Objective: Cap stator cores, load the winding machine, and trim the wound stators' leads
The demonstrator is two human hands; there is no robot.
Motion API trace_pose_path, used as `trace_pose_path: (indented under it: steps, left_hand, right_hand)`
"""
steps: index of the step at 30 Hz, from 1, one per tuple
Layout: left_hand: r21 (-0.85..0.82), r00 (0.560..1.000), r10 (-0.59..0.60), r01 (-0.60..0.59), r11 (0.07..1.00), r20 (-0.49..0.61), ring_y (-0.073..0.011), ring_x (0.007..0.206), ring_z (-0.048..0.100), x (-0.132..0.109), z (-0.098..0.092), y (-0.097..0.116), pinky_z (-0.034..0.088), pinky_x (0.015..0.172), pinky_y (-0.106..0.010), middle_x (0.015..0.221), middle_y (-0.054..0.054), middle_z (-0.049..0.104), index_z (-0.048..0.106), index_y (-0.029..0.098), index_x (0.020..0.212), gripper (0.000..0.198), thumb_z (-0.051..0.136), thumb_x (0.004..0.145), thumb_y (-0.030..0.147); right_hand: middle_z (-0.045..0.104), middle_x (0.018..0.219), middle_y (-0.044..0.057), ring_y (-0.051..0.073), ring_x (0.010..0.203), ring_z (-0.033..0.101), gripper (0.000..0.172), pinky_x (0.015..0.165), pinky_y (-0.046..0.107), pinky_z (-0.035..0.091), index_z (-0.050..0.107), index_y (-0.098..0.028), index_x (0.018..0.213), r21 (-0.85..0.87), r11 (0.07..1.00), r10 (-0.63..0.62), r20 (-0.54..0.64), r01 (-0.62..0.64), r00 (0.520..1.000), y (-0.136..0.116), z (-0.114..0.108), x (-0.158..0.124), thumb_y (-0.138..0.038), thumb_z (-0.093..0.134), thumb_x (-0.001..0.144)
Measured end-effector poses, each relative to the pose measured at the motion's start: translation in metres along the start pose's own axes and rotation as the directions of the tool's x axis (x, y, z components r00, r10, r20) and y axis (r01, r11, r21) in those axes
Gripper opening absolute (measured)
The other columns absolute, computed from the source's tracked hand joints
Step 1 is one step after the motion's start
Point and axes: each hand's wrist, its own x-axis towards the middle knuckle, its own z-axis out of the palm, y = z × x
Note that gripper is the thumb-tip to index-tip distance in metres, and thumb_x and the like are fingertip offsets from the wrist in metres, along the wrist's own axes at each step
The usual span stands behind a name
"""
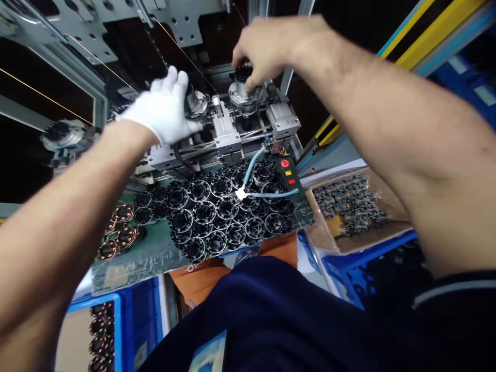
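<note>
My left hand (160,106), in a white glove, is at the middle winding fixture (197,103) of the machine. Its fingers are stretched upward and the thumb points right, apart from them; the palm side is hidden. My bare right hand (267,49) reaches over the right fixture (245,101). Its thumb and fingers close around a black slotted stator core (243,73) seated on top. Below both hands, rows of black stator cores with shiny metal rings (204,212) stand on the green bench (155,253).
Light blue tubes with a white tie (241,194) lie across the cores. Copper-wound stators (126,236) sit at bench left, red and yellow buttons (285,164) at right. A carton of metal rings (349,201) stands right, a blue crate (118,325) lower left. Yellow wires (46,96) cross the upper left.
</note>
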Motion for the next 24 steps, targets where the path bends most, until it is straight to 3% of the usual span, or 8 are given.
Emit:
trace_pose_path:
  steps: [3,7,10,12,15,17,19,24]
  left_hand:
    - [-0.112,0.997,-0.007,-0.002,0.994,-0.08,-0.0521,0.179,0.016,-0.017,0.03,0.008,0.023,0.145,-0.075,0.2,-0.016,-0.002,0.008,0.005,0.187,0.162,0.041,0.074,0.117]
    - [-0.152,0.995,-0.046,0.033,0.988,-0.086,-0.0467,0.18,0.01,-0.017,0.048,0.01,0.02,0.145,-0.075,0.2,-0.011,0.007,0.016,0.007,0.185,0.169,0.036,0.064,0.124]
    - [-0.173,0.992,-0.067,0.047,0.984,-0.11,-0.042,0.18,0.013,-0.017,0.048,0.01,0.023,0.145,-0.07,0.199,-0.012,0.013,0.021,0.005,0.182,0.162,0.031,0.07,0.122]
    - [-0.222,0.99,-0.079,0.051,0.974,-0.116,-0.0383,0.178,0.015,-0.017,0.048,0.009,0.021,0.145,-0.068,0.199,-0.006,0.017,0.026,0.007,0.181,0.154,0.03,0.075,0.119]
    - [-0.275,0.987,-0.107,0.069,0.959,-0.124,-0.0333,0.176,0.014,-0.015,0.051,0.005,0.02,0.144,-0.068,0.198,0.007,0.018,0.029,0.016,0.181,0.14,0.04,0.081,0.112]
    - [-0.281,0.983,-0.126,0.084,0.956,-0.133,-0.0295,0.174,0.014,-0.013,0.054,0.003,0.022,0.143,-0.067,0.197,0.009,0.019,0.028,0.02,0.182,0.124,0.048,0.089,0.1]
    - [-0.277,0.978,-0.126,0.076,0.958,-0.166,-0.0231,0.172,0.017,-0.012,0.053,0.003,0.021,0.146,-0.06,0.196,0.009,0.022,0.03,0.021,0.181,0.105,0.053,0.1,0.085]
    - [-0.324,0.929,-0.089,-0.035,0.946,-0.359,-0.0128,0.172,0.03,-0.052,0.032,0.031,0.02,0.15,-0.041,0.188,0.001,0.04,0.037,0.019,0.176,0.072,0.053,0.114,0.053]
  right_hand:
    - [0.056,0.181,0.009,0.044,0.178,0.032,0.1,0.143,0.062,0.036,0.058,-0.018,0.172,0.009,1.0,0.022,-0.018,-0.022,1.0,-0.018,0.047,-0.031,-0.061,0.08,0.084]
    - [0.054,0.183,0.005,0.037,0.184,0.014,0.096,0.145,0.061,0.029,0.045,-0.031,0.181,0.083,0.994,0.081,-0.068,-0.075,0.994,-0.029,0.081,-0.052,-0.044,0.071,0.089]
    - [0.05,0.185,0.006,0.038,0.181,0.024,0.093,0.144,0.056,0.03,0.042,-0.029,0.182,0.089,0.994,0.06,-0.028,-0.058,0.998,-0.038,0.061,-0.069,-0.045,0.067,0.094]
    - [0.059,0.177,0.009,0.039,0.167,0.048,0.078,0.138,0.053,0.039,0.053,-0.03,0.175,0.108,0.994,-0.005,-0.052,0.011,0.999,-0.051,0.039,-0.095,-0.048,0.063,0.1]
    - [0.085,0.131,0.009,0.035,0.121,0.078,0.041,0.112,0.05,0.058,0.081,-0.03,0.139,0.201,0.979,-0.016,-0.016,0.019,1.0,-0.078,0.018,-0.15,-0.047,0.061,0.107]
    - [0.087,0.105,0.006,0.03,0.096,0.081,0.029,0.096,0.046,0.062,0.086,-0.026,0.121,0.239,0.971,-0.016,0.119,-0.013,0.993,-0.092,0.018,-0.182,-0.042,0.068,0.105]
    - [0.087,0.095,0.004,0.027,0.086,0.08,0.028,0.089,0.044,0.061,0.087,-0.025,0.123,0.224,0.974,-0.034,0.267,-0.028,0.963,-0.101,0.028,-0.201,-0.037,0.076,0.101]
    - [0.088,0.098,0.005,0.029,0.093,0.081,0.041,0.091,0.044,0.06,0.087,-0.025,0.136,0.095,0.993,0.022,0.384,-0.063,0.923,-0.107,0.055,-0.194,-0.031,0.083,0.096]
